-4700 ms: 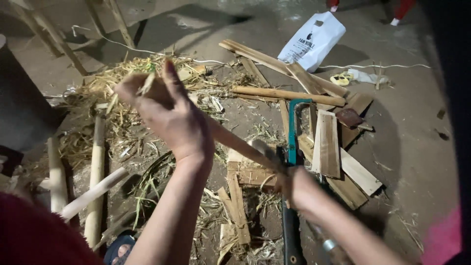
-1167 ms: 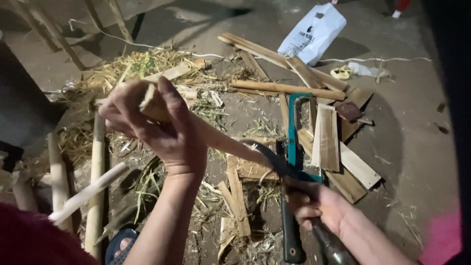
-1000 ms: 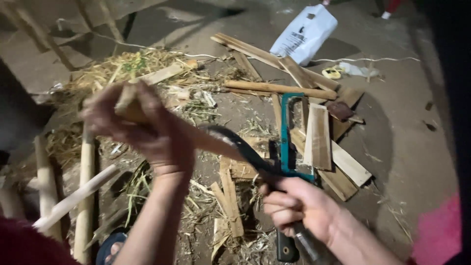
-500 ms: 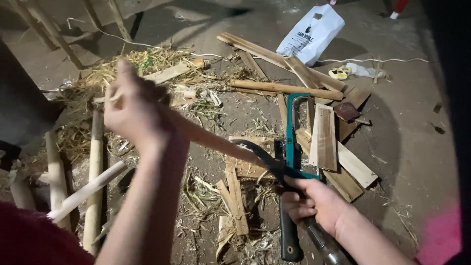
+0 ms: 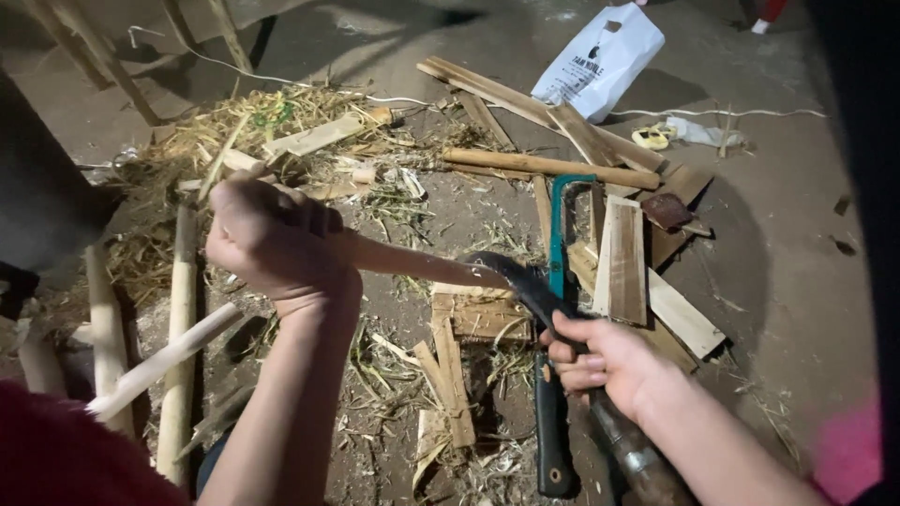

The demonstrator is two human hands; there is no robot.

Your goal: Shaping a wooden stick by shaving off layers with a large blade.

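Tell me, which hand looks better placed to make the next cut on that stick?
Right hand, probably: it grips the curved knife whose blade meets the stick. The left hand only holds the stick.

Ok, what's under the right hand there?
Under the right hand, the green hacksaw lies on the ground, its black handle showing below. The hand covers its middle.

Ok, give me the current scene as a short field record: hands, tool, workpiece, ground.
left hand: gripping a pale wooden stick, held roughly level
right hand: gripping the handle of a curved dark blade
blade contact: tip meets the stick's near end
ground: teal-framed hacksaw, wood offcuts, straw and shavings, peeled poles
background: white plastic bag
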